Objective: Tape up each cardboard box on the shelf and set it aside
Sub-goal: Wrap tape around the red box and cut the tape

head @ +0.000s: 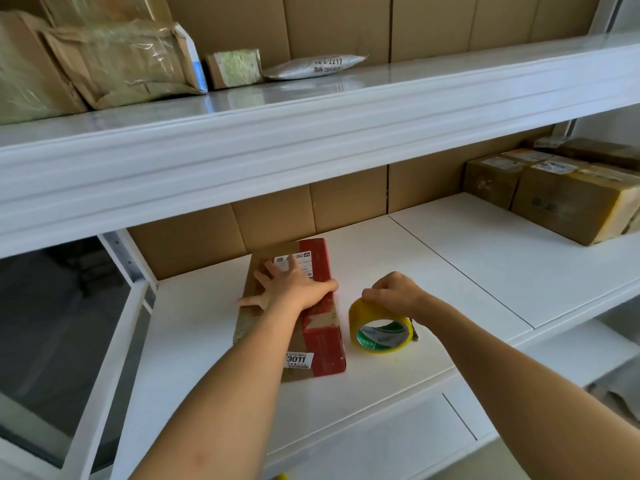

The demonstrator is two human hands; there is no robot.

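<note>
Lower shelf (485, 258): one red-taped box (313, 327), one tape roll (379, 330), three stacked boxes (568, 202). Two hands (294, 287).

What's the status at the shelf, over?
Left hand flat on the red-and-brown cardboard box. Right hand gripping the yellow tape roll beside it. White shelf around them clear; taped boxes far right.

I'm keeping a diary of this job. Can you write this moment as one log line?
left hand: flat on red-and-brown cardboard box | right hand: gripping yellow tape roll | both on white shelf
</note>
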